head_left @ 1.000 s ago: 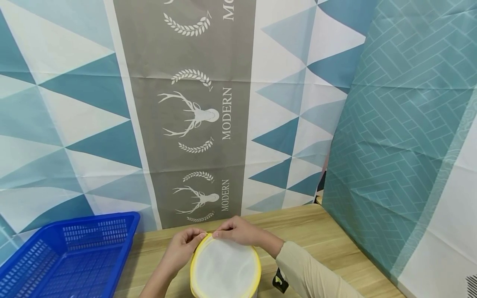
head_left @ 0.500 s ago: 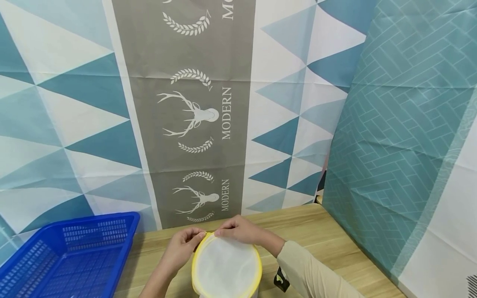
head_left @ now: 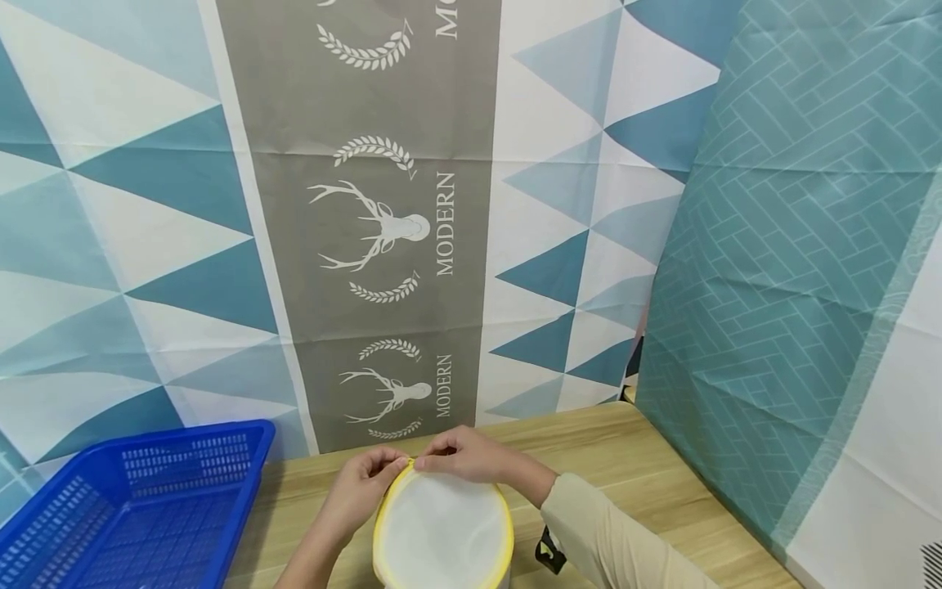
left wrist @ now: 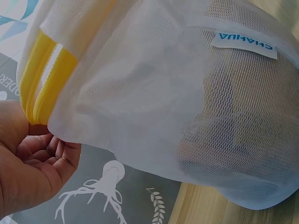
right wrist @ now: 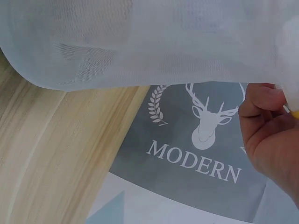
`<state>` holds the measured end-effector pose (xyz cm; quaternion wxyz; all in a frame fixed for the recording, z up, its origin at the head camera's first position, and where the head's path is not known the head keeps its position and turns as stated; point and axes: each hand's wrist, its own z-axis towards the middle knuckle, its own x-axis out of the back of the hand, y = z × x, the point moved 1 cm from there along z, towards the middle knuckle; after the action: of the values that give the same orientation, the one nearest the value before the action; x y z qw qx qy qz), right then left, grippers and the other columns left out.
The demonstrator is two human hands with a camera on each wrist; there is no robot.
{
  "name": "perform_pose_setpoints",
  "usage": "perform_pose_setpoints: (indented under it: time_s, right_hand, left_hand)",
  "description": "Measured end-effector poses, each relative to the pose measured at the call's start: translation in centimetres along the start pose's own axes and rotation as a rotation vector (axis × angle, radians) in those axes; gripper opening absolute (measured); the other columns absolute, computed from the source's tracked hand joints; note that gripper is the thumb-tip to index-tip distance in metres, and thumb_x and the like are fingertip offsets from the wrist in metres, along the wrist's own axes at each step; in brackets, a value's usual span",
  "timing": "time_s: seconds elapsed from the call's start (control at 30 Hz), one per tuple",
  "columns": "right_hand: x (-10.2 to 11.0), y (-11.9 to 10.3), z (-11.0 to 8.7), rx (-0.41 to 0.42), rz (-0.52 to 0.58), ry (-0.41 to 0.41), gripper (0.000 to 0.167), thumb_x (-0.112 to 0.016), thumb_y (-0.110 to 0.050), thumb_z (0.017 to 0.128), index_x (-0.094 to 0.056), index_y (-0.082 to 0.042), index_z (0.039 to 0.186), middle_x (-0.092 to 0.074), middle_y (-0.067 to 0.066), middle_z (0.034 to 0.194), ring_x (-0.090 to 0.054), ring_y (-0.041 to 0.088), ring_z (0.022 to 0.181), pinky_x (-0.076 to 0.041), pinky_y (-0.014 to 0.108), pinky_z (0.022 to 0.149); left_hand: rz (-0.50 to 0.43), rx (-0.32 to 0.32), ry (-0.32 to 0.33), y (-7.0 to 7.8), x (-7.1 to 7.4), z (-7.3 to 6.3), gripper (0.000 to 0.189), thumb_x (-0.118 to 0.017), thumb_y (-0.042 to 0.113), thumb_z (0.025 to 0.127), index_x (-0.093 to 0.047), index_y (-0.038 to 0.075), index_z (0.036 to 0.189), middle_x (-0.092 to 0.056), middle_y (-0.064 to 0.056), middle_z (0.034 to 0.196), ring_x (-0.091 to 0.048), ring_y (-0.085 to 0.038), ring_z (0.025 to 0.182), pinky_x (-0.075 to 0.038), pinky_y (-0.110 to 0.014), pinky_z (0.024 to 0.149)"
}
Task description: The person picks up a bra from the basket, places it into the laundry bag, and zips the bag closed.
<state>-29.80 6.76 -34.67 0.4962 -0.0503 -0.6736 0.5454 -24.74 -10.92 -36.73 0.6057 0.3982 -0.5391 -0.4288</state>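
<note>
A white mesh laundry bag [head_left: 445,532] with a yellow zipper edging [head_left: 510,532] stands on the table in front of me. At the far side of its round top my left hand [head_left: 356,495] pinches the yellow edging between thumb and fingers. Close beside it, my right hand [head_left: 471,456] pinches the same rim, thumb on top. The left wrist view shows the yellow zipper tape [left wrist: 60,74] folded at the left fingertips, and a CHAHUA label [left wrist: 245,45] on the mesh. Darker patches show through the mesh; I cannot tell what they are. The zipper pull is hidden.
A blue plastic basket [head_left: 162,499] stands at the left of the wooden table [head_left: 589,446]. Beside the right sleeve [head_left: 611,532] a small black item [head_left: 549,553] is partly covered. Patterned cloth [head_left: 390,311] hangs behind the table, and green cloth [head_left: 780,270] at the right.
My right fingertips shifted slightly right along the rim with the bag's top, then back left, closer to the left fingertips. The left hand has stayed almost in place, still pinching.
</note>
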Motion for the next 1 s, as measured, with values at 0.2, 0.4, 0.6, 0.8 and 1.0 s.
perform_pose_setpoints:
  time_s: [0.2,0.4,0.6,0.8,1.0]
  right_hand:
    - [-0.14,0.16,0.16,-0.004,0.011,0.009,0.019,-0.06,-0.024,0.092,-0.073,-0.01,0.096,-0.07,0.004,0.087,-0.057,0.002,0.063,-0.047,0.017,0.057]
    - [-0.16,0.34,0.24,-0.008,0.044,0.019,0.02,-0.06,-0.023,0.092,-0.073,-0.009,0.095,-0.071,0.006,0.087,-0.059,0.004,0.061,-0.048,0.018,0.054]
    - [-0.12,0.4,0.16,0.006,0.051,0.031,0.021,-0.059,-0.022,0.093,-0.073,-0.007,0.093,-0.071,0.008,0.087,-0.058,0.004,0.059,-0.048,0.018,0.053]
    - [-0.08,0.56,0.08,0.007,0.063,0.033,0.021,-0.058,-0.021,0.093,-0.073,-0.006,0.095,-0.071,0.009,0.089,-0.058,0.004,0.058,-0.048,0.019,0.052]
    - [0.02,0.65,-0.11,-0.014,0.07,0.04,0.022,-0.058,-0.022,0.093,-0.073,-0.007,0.098,-0.071,0.009,0.091,-0.06,0.006,0.06,-0.051,0.021,0.054]
  left_hand:
    - [0.006,-0.004,0.005,-0.08,0.09,-0.02,0.014,-0.058,0.012,0.091,-0.067,0.002,0.095,-0.063,-0.003,0.08,-0.056,-0.011,0.07,-0.047,-0.022,0.059]
    - [0.009,0.001,0.011,-0.17,0.26,-0.03,0.015,-0.058,0.013,0.092,-0.066,0.002,0.096,-0.062,-0.004,0.081,-0.056,-0.011,0.07,-0.047,-0.022,0.059]
    - [0.016,0.002,0.019,-0.15,0.26,-0.06,0.014,-0.058,0.013,0.092,-0.066,0.002,0.094,-0.061,-0.003,0.079,-0.054,-0.011,0.069,-0.046,-0.022,0.059]
    - [0.018,0.005,0.02,-0.09,0.29,-0.11,0.014,-0.058,0.013,0.092,-0.066,0.002,0.094,-0.061,-0.003,0.079,-0.054,-0.011,0.069,-0.046,-0.021,0.059]
    - [-0.002,0.019,0.021,-0.27,0.46,-0.15,0.014,-0.057,0.011,0.093,-0.065,0.001,0.096,-0.061,-0.004,0.08,-0.057,-0.011,0.071,-0.049,-0.022,0.062]
